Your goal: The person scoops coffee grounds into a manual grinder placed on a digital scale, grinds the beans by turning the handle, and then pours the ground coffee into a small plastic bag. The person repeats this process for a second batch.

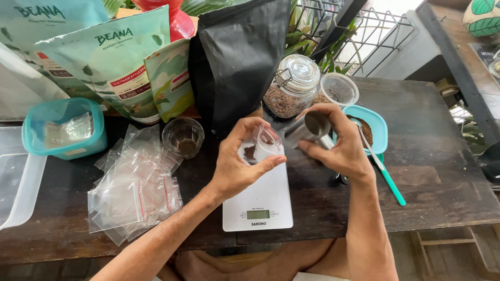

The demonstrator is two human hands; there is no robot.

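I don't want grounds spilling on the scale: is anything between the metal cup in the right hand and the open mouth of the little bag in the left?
Nothing visible. The metal cup in the right hand tilts right beside the small clear bag, which the left hand holds open above the white scale.

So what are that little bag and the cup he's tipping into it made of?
The little bag looks like thin clear plastic: you see brown grounds through it. The cup in the right hand seems brushed metal, grey with a dull sheen.
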